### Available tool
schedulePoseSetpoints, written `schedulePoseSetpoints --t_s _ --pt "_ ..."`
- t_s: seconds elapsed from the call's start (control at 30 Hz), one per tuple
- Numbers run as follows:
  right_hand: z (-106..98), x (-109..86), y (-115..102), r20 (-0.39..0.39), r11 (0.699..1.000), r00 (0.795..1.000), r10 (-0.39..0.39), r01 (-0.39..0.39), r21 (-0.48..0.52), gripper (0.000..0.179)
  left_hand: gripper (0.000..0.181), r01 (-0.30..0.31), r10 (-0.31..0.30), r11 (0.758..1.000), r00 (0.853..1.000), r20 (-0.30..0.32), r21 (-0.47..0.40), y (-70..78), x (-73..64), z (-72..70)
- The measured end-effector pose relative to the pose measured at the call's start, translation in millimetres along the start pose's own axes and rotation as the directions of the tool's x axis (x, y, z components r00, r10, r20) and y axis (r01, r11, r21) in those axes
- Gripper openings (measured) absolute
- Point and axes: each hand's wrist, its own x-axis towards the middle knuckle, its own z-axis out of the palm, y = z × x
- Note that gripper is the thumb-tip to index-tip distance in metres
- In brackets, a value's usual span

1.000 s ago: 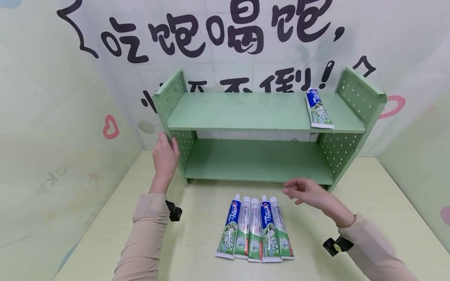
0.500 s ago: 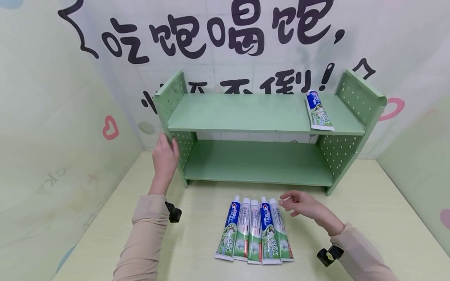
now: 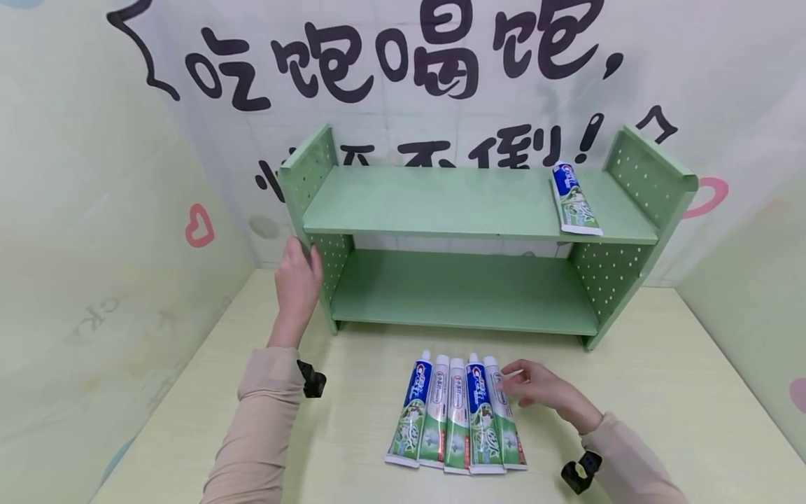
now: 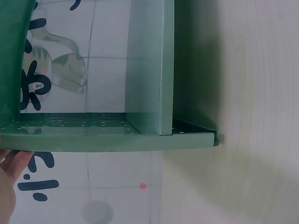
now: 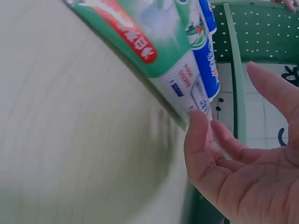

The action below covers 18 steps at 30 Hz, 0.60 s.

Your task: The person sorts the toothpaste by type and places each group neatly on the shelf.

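My left hand (image 3: pixel 298 283) grips the left side panel of a green two-tier shelf (image 3: pixel 441 287). In the left wrist view only part of that hand (image 4: pixel 10 175) shows at the panel's edge. At the rightmost white-and-green toothpaste tube (image 3: pixel 506 420) is my right hand (image 3: pixel 541 392), its fingertips overlapping the tube's upper part. The right wrist view shows that hand (image 5: pixel 247 172) with thumb and fingers spread apart, fingertips right at the tube's (image 5: pixel 173 79) narrow end. Beside it on the table lie a blue-and-green toothpaste tube (image 3: pixel 483 420) and several others in a row.
One blue-and-green toothpaste tube (image 3: pixel 576 199) lies on the right of the shelf's upper tier (image 3: pixel 415 199). The shelf stands at the back of the pale table (image 3: pixel 352 448), against a wall (image 3: pixel 390 133) with black lettering. Side walls border the table left and right.
My right hand has come down and left from the shelf's lower front edge to the rightmost toothpaste tube. The left hand stays on the shelf panel.
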Motion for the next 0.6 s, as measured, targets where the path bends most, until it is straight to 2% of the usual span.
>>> schedulePoseSetpoints --t_s 0.17,0.3,0.6 --pt "4.5 2.4 5.4 0.008 0.999 0.999 0.049 -0.049 -0.014 0.057 0.026 0.010 -0.010 1.000 1.000 0.011 0.003 0.4 1.0 -1.3" --pt "7.4 4.0 10.0 0.022 0.999 0.999 0.049 -0.049 -0.016 0.061 0.026 0.013 -0.013 1.000 1.000 0.014 0.004 0.6 0.9 -1.1" --pt "19.0 4.3 9.1 -0.037 0.997 0.997 0.068 -0.069 -0.024 0.062 0.026 0.004 -0.004 1.000 1.000 0.003 0.002 0.3 0.2 -0.6"
